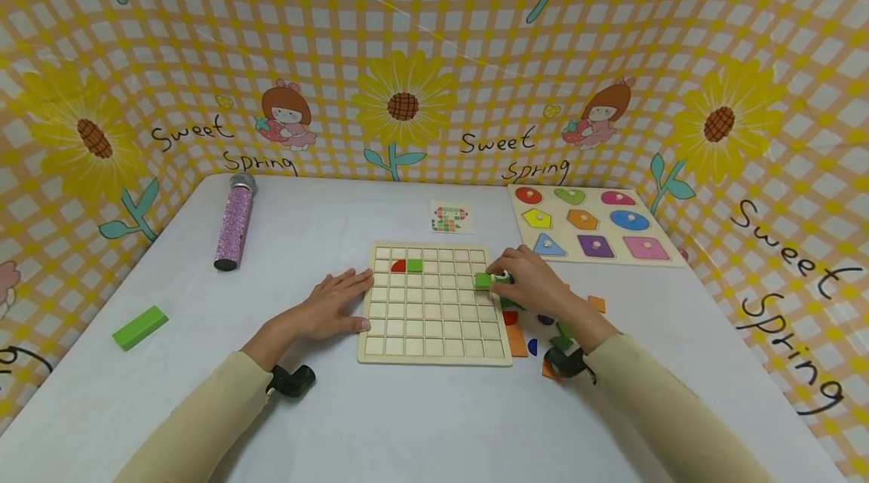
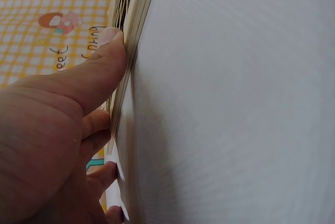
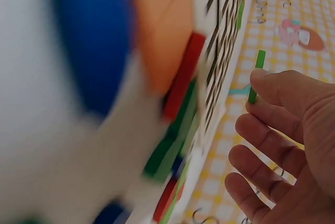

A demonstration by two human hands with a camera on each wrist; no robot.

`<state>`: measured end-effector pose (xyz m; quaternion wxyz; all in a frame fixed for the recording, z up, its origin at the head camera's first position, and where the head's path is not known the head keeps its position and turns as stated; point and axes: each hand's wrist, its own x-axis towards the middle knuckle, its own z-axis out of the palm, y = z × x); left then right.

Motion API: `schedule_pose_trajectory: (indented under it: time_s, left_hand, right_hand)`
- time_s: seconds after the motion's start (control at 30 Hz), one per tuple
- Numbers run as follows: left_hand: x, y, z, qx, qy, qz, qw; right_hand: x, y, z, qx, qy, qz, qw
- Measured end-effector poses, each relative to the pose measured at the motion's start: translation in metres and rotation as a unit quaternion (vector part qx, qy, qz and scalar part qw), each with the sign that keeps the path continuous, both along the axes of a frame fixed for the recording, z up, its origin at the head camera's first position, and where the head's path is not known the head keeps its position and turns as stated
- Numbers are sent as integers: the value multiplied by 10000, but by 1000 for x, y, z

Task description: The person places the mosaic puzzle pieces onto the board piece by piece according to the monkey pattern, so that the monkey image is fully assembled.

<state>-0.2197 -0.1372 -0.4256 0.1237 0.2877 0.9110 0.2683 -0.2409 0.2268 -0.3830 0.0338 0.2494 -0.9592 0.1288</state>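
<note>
A wooden grid board (image 1: 434, 309) lies flat on the table, with a red quarter-round tile (image 1: 399, 266) and a green square tile (image 1: 414, 266) side by side in its upper left cells. My left hand (image 1: 333, 306) rests at the board's left edge, fingers stretched out; its thumb (image 2: 102, 62) touches the rim. Between thumb and index finger my right hand (image 1: 529, 281) pinches another green square tile (image 3: 258, 72), held over the board's right side. Under and beside that hand lie loose tiles, among them an orange tile (image 1: 517, 341) and a blue half-round tile (image 1: 532, 347).
Behind the board lies a small pattern card (image 1: 452, 216). A shape puzzle board (image 1: 597, 225) with knobbed pieces is at the back right. On the left are a glittery pink microphone (image 1: 234, 226) and a green block (image 1: 139, 327). A checked cloth (image 1: 434, 38) hangs around the table.
</note>
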Motion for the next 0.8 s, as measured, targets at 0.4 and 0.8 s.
schedule_pose_trajectory:
  time_s: [0.4, 0.8]
  left_hand:
    - [1, 1, 0, 36, -30, 25, 10000]
    - [1, 1, -1, 11, 13, 65, 10000]
  right_hand:
    - [-21, -51, 4, 2, -213, 214, 9995]
    - [-43, -76, -3, 238, -491, 222, 9983]
